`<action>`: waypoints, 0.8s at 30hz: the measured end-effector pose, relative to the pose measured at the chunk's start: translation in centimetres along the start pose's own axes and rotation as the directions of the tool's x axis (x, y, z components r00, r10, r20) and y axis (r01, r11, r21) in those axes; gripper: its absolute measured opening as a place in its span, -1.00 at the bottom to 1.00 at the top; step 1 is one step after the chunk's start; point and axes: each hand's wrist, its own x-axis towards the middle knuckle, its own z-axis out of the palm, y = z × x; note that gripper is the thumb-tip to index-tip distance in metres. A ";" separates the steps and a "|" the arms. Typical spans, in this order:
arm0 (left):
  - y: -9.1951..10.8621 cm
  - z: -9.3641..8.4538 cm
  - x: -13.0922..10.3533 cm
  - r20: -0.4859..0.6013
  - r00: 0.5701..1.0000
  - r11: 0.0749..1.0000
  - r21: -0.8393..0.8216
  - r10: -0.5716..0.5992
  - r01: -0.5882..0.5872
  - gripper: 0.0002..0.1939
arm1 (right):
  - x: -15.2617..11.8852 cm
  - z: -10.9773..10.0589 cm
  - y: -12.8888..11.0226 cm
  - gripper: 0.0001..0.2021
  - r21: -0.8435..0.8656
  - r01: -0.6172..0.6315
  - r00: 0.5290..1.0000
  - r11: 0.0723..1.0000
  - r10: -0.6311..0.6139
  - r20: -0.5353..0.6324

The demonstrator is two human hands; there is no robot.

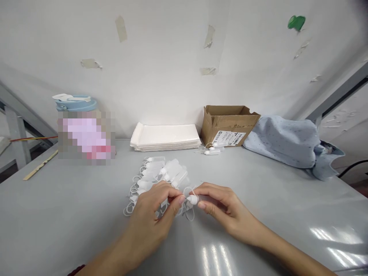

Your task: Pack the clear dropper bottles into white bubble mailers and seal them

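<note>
A pale wall [161,57] is filling the upper half of the frame, bearing scraps of tape [121,28] and a green object [296,23] at upper right. Below it, a smooth grey table [86,230] is reflecting bright streaks at lower right. Just below the centre of the frame, two bare hands are meeting over one small bottle [193,199], whose white conical top is pointing left and whose body is mostly hiding behind fingers. The right hand [227,203] is grasping it between thumb and forefinger; the left hand [158,207] is pinching at its tip, though exactly which part is too small to tell. A thin white cord is looping around the top. The bottle is looking light, with a soft, squeezable body, perhaps a little slippery, and a stiffer top; its shoulder is seeming the surest place for holding, as hard pressure could dent the sides. Similar bottles [172,170] are lying heaped left of centre, their cords curling leftward. Farther back, a stack of white sheets [166,136] is resting at the middle, beside an open cardboard box [230,124] with a few more bottles lying before it. Pale blue cloth [284,142] is slumping at right, and a blue lid [76,103] is showing at left.
</note>
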 end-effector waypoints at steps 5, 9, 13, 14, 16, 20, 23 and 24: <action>-0.1 0.4 -0.3 -0.024 0.997 0.997 0.001 0.076 -0.076 -0.79 | -0.2 0.3 0.2 -0.80 0.018 0.002 1.000 1.000 -0.001 -0.017; -0.2 0.8 -0.4 -0.050 0.992 0.993 -0.003 0.119 -0.120 -0.79 | -0.2 0.4 0.3 -0.79 0.022 0.044 0.999 0.999 -0.044 -0.013; -0.3 0.6 -0.2 -0.006 0.996 0.996 -0.020 0.084 -0.084 -0.78 | 0.0 0.3 0.3 -0.80 0.021 0.022 1.000 1.000 -0.022 -0.011; -0.2 0.4 -0.2 0.019 0.998 0.998 -0.036 0.061 -0.060 -0.77 | 0.0 0.3 0.2 -0.81 0.020 0.002 1.000 1.000 -0.002 -0.008; -0.1 -0.1 -0.1 0.067 0.998 0.997 -0.075 -0.003 0.008 -0.74 | 0.1 0.2 0.0 -0.80 0.022 -0.026 1.000 0.999 0.026 -0.008; 0.3 -0.8 0.0 0.093 0.985 0.979 -0.127 -0.148 0.160 -0.67 | 0.1 -0.1 -0.3 -0.80 0.009 -0.033 0.999 0.999 0.033 -0.019; 0.4 -0.8 0.1 0.109 0.982 0.980 -0.102 -0.157 0.168 -0.71 | 0.1 -0.1 -0.1 -0.80 -0.004 -0.008 1.000 1.000 0.008 -0.017; 0.3 -0.7 0.1 0.114 0.983 0.985 -0.082 -0.144 0.153 -0.73 | 0.1 -0.1 -0.1 -0.80 -0.007 0.006 1.000 1.000 -0.006 -0.016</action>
